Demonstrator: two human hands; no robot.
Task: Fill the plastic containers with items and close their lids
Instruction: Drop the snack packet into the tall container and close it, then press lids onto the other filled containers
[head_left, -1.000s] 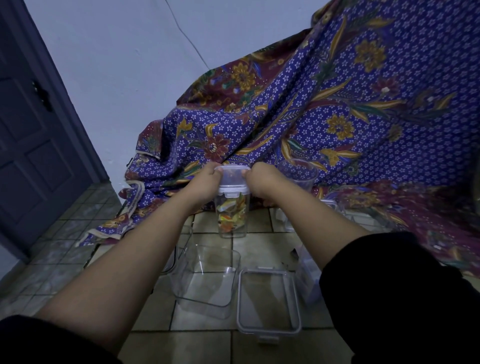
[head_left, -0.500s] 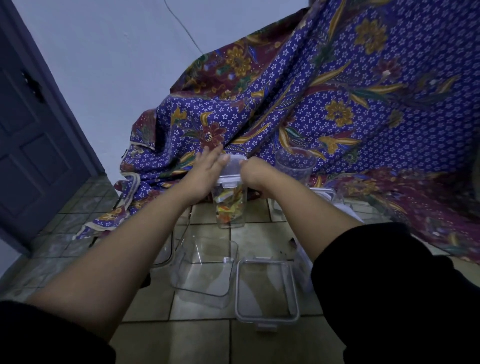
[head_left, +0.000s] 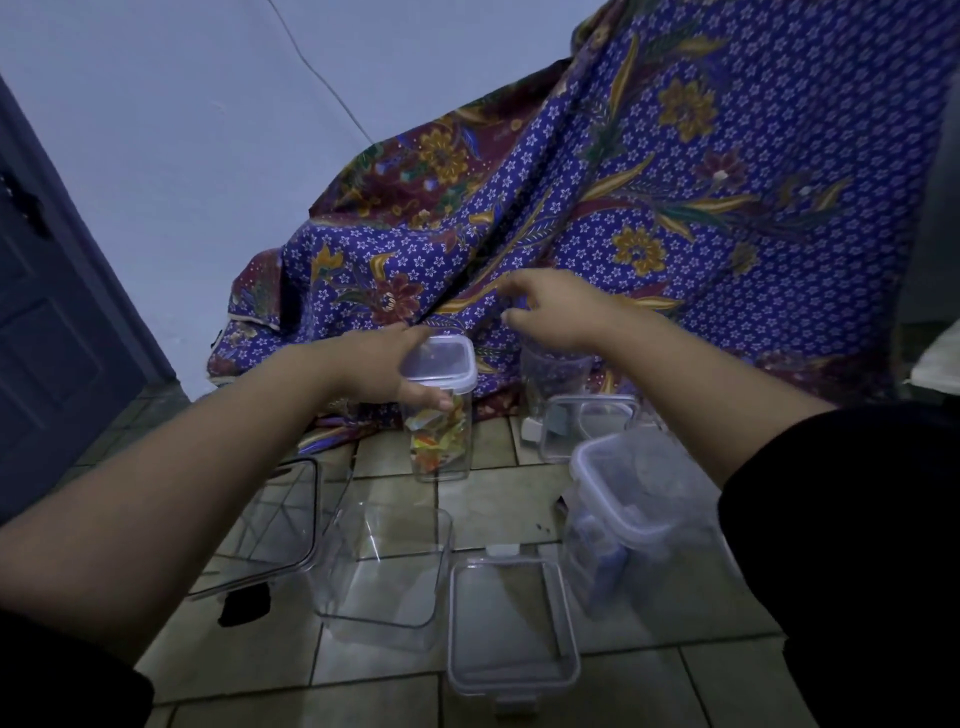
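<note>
A tall clear container (head_left: 441, 441) holding colourful wrappers stands on the tiled floor, its lid (head_left: 441, 364) on top. My left hand (head_left: 387, 371) grips its upper left side, thumb across the front. My right hand (head_left: 545, 306) hovers to the right and above it, fingers apart, holding nothing. An empty square container (head_left: 382, 577) sits nearer to me, with a loose lid (head_left: 511, 629) to its right. A lidded container (head_left: 623, 514) with dark contents stands at the right.
A patterned blue batik cloth (head_left: 675, 182) drapes over something behind the containers. Another lid (head_left: 270, 525) lies at the left, one more lid (head_left: 587, 426) and a clear cup (head_left: 550, 371) at the back right. A dark door (head_left: 52, 312) is on the left.
My right hand has let go of the wrapper container's lid and lifted away to the right. My left hand has moved from the lid's edge down to grip the container's side.
</note>
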